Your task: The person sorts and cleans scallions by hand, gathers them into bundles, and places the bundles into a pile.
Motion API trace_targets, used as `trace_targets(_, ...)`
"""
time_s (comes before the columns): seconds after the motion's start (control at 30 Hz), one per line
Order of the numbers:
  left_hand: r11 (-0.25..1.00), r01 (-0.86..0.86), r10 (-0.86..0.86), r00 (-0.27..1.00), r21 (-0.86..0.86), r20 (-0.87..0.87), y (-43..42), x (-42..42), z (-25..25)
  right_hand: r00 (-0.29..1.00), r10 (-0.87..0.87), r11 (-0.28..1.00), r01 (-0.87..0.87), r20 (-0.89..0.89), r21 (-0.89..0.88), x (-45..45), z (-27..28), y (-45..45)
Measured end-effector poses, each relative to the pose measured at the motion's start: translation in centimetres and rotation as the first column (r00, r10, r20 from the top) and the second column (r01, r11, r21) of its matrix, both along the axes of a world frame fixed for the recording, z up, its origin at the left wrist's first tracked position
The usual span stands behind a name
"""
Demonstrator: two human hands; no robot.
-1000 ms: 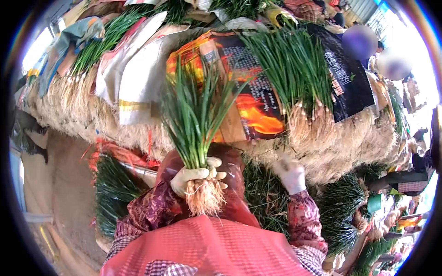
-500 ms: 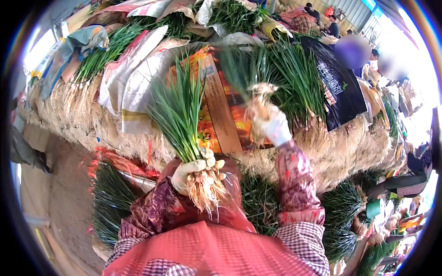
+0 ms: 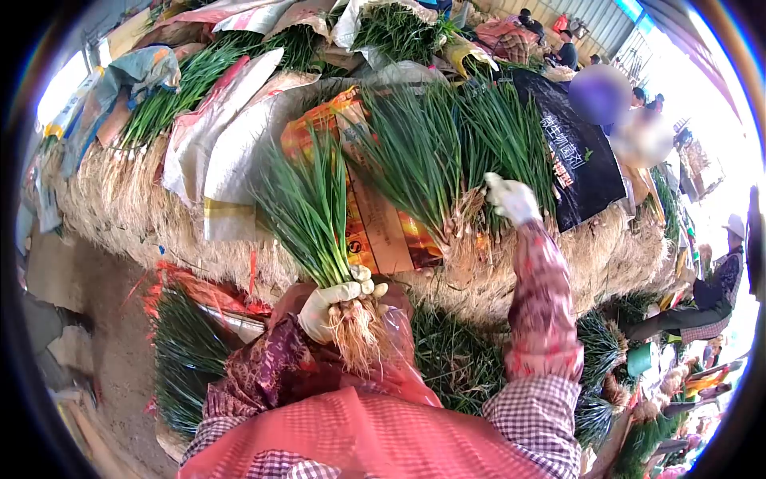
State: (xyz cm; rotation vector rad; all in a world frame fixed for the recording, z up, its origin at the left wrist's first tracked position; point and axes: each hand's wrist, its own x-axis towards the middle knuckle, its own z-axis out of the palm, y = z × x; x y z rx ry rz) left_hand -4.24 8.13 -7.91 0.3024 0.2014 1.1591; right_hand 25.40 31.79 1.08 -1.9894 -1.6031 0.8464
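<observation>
A bunch of long green stalks point(image 3: 313, 209) with pale hairy roots stands upright in front of my body, and my left hand point(image 3: 339, 307), in a whitish glove, is wrapped round it just above the roots. Farther right, my gloved right hand point(image 3: 511, 198) is at the root ends of loose green stalks point(image 3: 435, 160) lying on the printed bags. Its fingers are bent, and what they hold, if anything, cannot be made out. An orange-and-brown printed bag point(image 3: 379, 227) lies between the two hands, and a black printed bag point(image 3: 570, 152) is right of my right hand.
A long pile of rooted bunches point(image 3: 120, 195) runs across in front, partly under white sacks point(image 3: 243, 144). Dark green bunches lie beside red netting point(image 3: 211, 289) at the lower left. More bunches point(image 3: 459, 355) lie low in the middle. People are at the right and far back.
The stalks that my right hand carried over the bags now lie beside the others. My right hand has moved right. My left hand still holds its bunch.
</observation>
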Motion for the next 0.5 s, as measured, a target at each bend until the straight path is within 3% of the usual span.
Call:
trace_targets(0.03, 1.0, -0.005, 0.005, 1.0, 0.003, 0.002, -0.1, 0.0, 0.1, 0.993, 0.073, 0.992, -0.082, -0.088, -0.1, -0.6, -1.1, 2.0)
trace_targets(0.07, 1.0, -0.013, 0.013, 1.0, 0.006, 0.003, -0.2, 0.0, 0.1, 0.985, 0.152, 0.987, -0.156, -0.08, -0.041, -0.6, -3.1, 4.8)
trace_targets(0.13, 0.999, -0.047, 0.048, 0.997, 0.023, -0.052, -0.2, -0.6, -1.5, 0.992, 0.102, 0.952, -0.119, 0.075, 0.28, -2.7, -2.6, 6.4)
trace_targets(0.2, 1.0, -0.025, 0.026, 0.999, 0.011, -0.032, -0.5, -0.9, -0.9, 0.904, 0.238, 0.867, -0.362, 0.354, 0.343, -4.8, -0.7, 6.5)
trace_targets(0.23, 1.0, -0.027, 0.027, 0.999, -0.014, -0.028, -0.6, -1.0, -0.8, 0.837, 0.315, 0.834, -0.469, 0.447, 0.291, -5.8, 0.6, 5.0)
trace_targets(0.27, 0.999, -0.032, 0.031, 0.999, -0.035, -0.021, -0.6, -1.0, -0.8, 0.77, 0.365, 0.719, -0.59, 0.523, 0.366, -5.6, -1.1, 4.7)
trace_targets(0.33, 1.0, -0.012, 0.011, 1.0, 0.027, 0.026, -0.3, -1.1, -1.1, 0.805, 0.518, 0.854, -0.505, 0.291, -0.123, -7.0, 1.5, 0.9)
trace_targets(0.4, 1.0, 0.007, -0.007, 1.0, -0.029, 0.018, -0.1, -1.1, -1.3, 0.888, 0.45, 0.883, -0.426, 0.091, -0.198, -6.8, 3.0, -0.7)
trace_targets(0.43, 0.999, 0.043, -0.043, 0.999, -0.011, 0.021, 0.4, -1.3, -2.9, 0.887, 0.433, 0.883, -0.453, 0.16, 0.12, -4.3, -0.5, 1.8)
trace_targets(0.47, 0.996, 0.059, -0.058, 0.998, -0.067, 0.015, 0.2, -1.4, -2.3, 0.703, 0.261, 0.778, -0.559, 0.662, 0.287, -5.4, 2.6, -0.2)
trace_targets(0.5, 0.996, 0.051, -0.053, 0.998, -0.07, -0.018, 0.3, -1.5, -2.3, 0.74, 0.25, 0.762, -0.548, 0.625, 0.344, -5.4, 4.3, -0.9)
